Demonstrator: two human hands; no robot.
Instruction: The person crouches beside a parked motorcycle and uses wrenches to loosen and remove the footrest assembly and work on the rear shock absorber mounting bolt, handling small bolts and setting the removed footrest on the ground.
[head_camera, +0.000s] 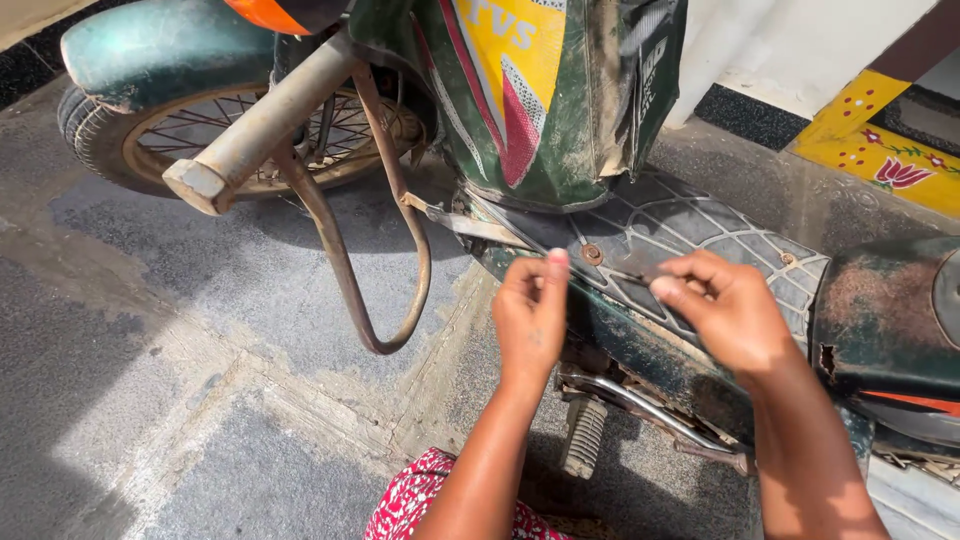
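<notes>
From the head view, both hands hover over the moped's ribbed footboard (690, 235). The left hand (530, 315) is loosely curled with its thumb up, holding nothing visible; the right hand (725, 310) pinches what may be a thin dark strip just above the footboard. The footboard looks dusty, its screws in place.

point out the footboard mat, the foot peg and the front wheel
footboard mat (700, 235), head view, on its ribbed top beside the hands
foot peg (583, 437), head view, on its ribbed rubber sleeve
front wheel (85, 125), head view, on the tyre tread
</notes>
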